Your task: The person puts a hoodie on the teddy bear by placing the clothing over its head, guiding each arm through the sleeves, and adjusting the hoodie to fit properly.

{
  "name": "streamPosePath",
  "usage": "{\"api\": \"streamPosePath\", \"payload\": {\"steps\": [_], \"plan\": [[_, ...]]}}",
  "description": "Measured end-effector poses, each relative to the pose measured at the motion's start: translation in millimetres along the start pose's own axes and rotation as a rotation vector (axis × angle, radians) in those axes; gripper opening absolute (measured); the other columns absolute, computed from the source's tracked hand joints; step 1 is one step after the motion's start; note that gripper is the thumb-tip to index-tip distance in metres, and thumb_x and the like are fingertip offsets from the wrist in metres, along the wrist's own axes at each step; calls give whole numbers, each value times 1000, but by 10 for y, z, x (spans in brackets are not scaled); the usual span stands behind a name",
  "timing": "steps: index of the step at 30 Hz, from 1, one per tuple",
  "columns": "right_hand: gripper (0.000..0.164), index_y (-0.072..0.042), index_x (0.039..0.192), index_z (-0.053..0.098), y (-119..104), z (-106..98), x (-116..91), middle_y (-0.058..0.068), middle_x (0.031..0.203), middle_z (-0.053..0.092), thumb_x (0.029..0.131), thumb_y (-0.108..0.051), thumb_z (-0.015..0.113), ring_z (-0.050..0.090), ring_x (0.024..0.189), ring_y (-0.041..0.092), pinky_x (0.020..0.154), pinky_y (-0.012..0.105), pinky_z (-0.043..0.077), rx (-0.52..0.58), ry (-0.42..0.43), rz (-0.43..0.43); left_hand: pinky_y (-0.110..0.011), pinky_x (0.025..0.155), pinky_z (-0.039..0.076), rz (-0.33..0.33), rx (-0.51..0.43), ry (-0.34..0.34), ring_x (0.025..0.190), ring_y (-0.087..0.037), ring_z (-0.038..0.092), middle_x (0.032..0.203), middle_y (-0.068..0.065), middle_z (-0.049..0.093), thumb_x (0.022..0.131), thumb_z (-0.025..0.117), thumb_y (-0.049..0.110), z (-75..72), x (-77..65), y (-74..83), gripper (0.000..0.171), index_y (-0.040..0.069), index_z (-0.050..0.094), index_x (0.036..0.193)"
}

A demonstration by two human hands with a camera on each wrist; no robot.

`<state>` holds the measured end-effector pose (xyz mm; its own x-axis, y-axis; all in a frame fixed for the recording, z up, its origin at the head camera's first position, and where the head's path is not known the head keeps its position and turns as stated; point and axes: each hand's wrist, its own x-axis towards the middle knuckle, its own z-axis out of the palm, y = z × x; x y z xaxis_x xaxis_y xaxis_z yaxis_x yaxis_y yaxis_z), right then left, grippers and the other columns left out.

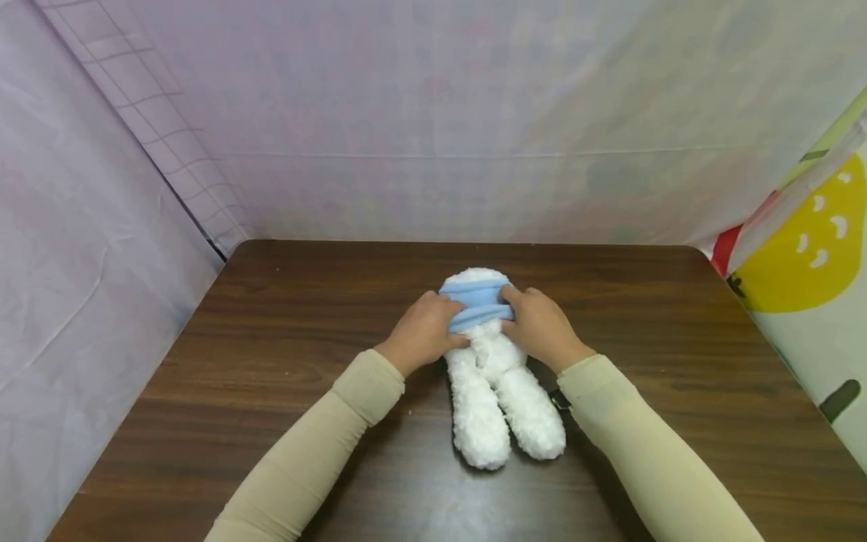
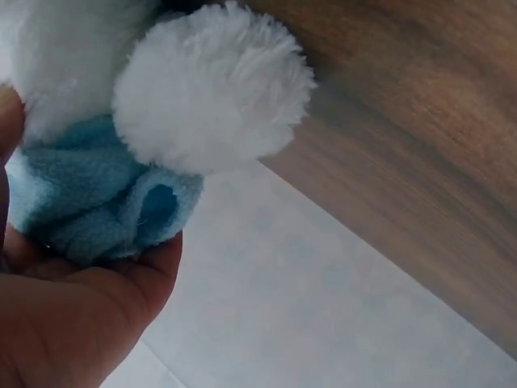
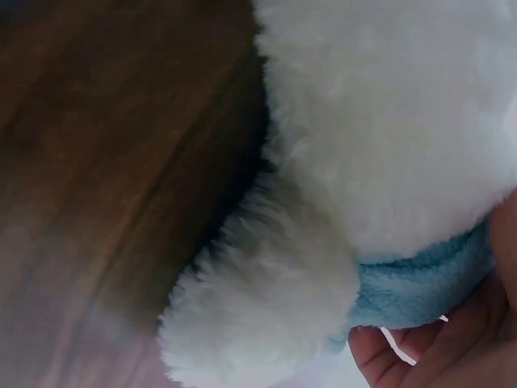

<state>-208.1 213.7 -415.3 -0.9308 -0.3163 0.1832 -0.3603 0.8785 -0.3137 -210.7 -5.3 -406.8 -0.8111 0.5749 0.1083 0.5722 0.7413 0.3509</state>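
Note:
A fluffy white plush toy (image 1: 504, 357) lies on the table, its two long limbs stretched toward me. Around its far part sits a light blue garment (image 1: 479, 301) of soft cloth, bunched in folds. My left hand (image 1: 421, 331) grips the garment's left side, thumb on top. From the right, my right hand (image 1: 542, 327) pinches the opposite side of the cloth. The left wrist view shows fingers under the blue cloth, next to a small opening in it and a round white limb (image 2: 214, 89). In the right wrist view, fingertips hold the garment's edge (image 3: 424, 287) below white fur.
The dark wooden table (image 1: 271, 361) has rounded far corners. A pale curtain (image 1: 433, 113) hangs right behind it, another sheet (image 1: 81, 248) hangs on the left, and a cloth with a yellow print (image 1: 806, 248) is at the right.

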Motion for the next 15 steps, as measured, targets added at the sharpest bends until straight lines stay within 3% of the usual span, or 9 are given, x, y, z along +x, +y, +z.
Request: {"api": "streamPosePath", "payload": {"steps": [2, 5, 7, 11, 13, 15], "plan": [[37, -6, 122, 56, -3, 0, -10, 14, 87, 64, 89, -11, 71, 56, 76, 28, 66, 43, 47, -4, 13, 8, -35, 91, 47, 4, 23, 13, 112, -25, 53, 128, -10, 57, 87, 77, 37, -12, -8, 9, 50, 8, 67, 127], [44, -6, 129, 54, -10, -1, -14, 18, 93, 66, 89, -11, 71, 58, 80, 30, 68, 45, 49, -12, 30, -2, -39, 98, 46, 15, 55, 30, 123, -31, 51, 139, -15, 50, 87, 78, 38, -29, -16, 23, 48, 7, 68, 122], [36, -5, 123, 59, -13, 4, -13, 16, 95, 68, 89, -10, 72, 57, 81, 29, 69, 44, 48, 0, 33, -21, -39, 97, 47, 20, 72, 35, 122, -32, 53, 139, -16, 53, 87, 78, 38, -37, -19, 31, 43, 7, 68, 115], [9, -6, 96, 65, -18, 10, -15, 9, 89, 67, 90, -8, 72, 50, 77, 26, 69, 39, 43, 26, 23, -49, -35, 80, 50, 12, 74, 14, 95, -23, 60, 109, -9, 65, 88, 77, 37, -45, -25, 40, 35, 9, 62, 102], [9, -7, 85, 63, -15, 12, -16, 8, 83, 63, 89, -6, 71, 46, 75, 25, 68, 38, 40, 23, 21, -62, -34, 73, 48, 2, 59, 0, 83, -19, 58, 94, -3, 62, 88, 77, 37, -44, -29, 39, 34, 11, 59, 98], [6, -5, 84, 66, -8, 11, -20, 8, 84, 58, 88, -5, 71, 46, 78, 27, 71, 39, 40, -5, 39, -90, -33, 71, 46, -10, 41, -11, 79, -16, 56, 87, 0, 59, 88, 77, 37, -37, -28, 35, 33, 11, 58, 98]]}}
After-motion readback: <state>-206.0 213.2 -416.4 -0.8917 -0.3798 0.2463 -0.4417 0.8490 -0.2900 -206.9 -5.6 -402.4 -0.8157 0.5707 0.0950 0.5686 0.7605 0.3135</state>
